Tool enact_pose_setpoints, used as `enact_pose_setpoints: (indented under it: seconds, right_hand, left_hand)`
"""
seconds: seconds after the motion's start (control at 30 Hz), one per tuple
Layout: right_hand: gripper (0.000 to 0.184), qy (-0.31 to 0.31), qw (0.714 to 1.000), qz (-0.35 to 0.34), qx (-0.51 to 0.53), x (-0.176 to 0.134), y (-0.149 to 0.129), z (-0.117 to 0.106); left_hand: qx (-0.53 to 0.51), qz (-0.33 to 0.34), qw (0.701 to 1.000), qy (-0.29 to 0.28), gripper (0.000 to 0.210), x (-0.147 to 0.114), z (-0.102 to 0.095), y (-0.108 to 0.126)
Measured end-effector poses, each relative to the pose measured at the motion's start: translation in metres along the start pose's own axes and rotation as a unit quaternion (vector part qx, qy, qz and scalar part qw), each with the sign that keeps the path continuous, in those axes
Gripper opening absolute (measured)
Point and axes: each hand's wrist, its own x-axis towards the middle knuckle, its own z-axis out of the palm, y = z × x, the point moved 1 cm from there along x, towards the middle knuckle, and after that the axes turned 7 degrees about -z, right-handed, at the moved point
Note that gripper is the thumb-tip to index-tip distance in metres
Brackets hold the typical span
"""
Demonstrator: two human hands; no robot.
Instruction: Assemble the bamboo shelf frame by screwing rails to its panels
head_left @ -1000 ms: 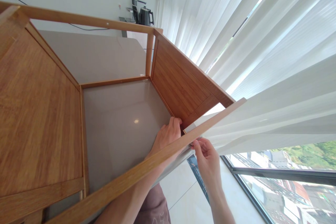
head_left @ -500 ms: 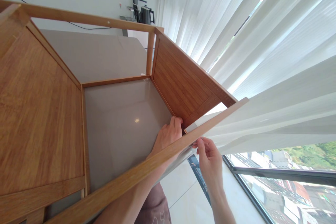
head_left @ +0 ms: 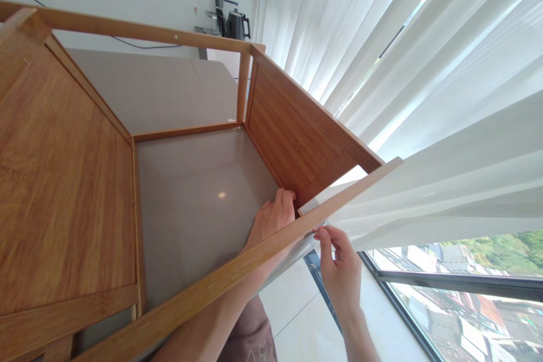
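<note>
A wooden frame with slatless side panels stands on a grey tabletop (head_left: pixel 186 226). My left hand (head_left: pixel 274 218) reaches under the long front rail (head_left: pixel 237 263), fingers curled against the lower corner of the right wooden panel (head_left: pixel 301 141). Part of that forearm is hidden by the rail. Just outside the rail, my right hand (head_left: pixel 341 260) pinches a thin metal piece (head_left: pixel 321 230) that looks like a hex key, between thumb and fingers. Its tip points to the rail near the corner; whether it sits in a fastener cannot be made out.
Another wooden panel (head_left: pixel 68 181) rises on the left, joined by a back rail (head_left: pixel 148 34). A black kettle (head_left: pixel 236 25) stands beyond it. White curtains (head_left: pixel 382 68) hang on the right above a window (head_left: pixel 479 294). Pale floor tiles (head_left: pixel 297 317) show below.
My right hand has moved slightly down and away from the rail, its fingers turned so more of the thin metal piece shows. My left hand stays where it was.
</note>
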Motion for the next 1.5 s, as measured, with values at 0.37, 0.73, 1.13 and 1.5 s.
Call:
enact_pose_setpoints:
  seconds: [0.37, 0.73, 1.13, 1.5]
  right_hand:
    - [0.018, -0.007, 0.971, -0.221, -0.089, -0.003, -0.001, 0.0]
    - [0.016, -0.02, 0.978, -0.182, -0.098, 0.0, -0.02, -0.009]
    - [0.015, 0.014, 0.969, -0.209, -0.132, 0.004, -0.025, -0.014]
    - [0.036, -0.016, 0.992, 0.077, 0.103, 0.013, -0.015, -0.011]
  left_hand:
    - [-0.006, 0.017, 1.0, 0.021, 0.024, -0.001, 0.008, -0.005]
    - [-0.019, 0.013, 1.0, -0.02, 0.02, -0.001, -0.001, -0.003]
    - [-0.034, -0.009, 0.998, -0.054, 0.02, 0.001, -0.011, 0.001]
    - [-0.042, 0.002, 0.998, -0.041, 0.022, 0.001, -0.006, -0.003]
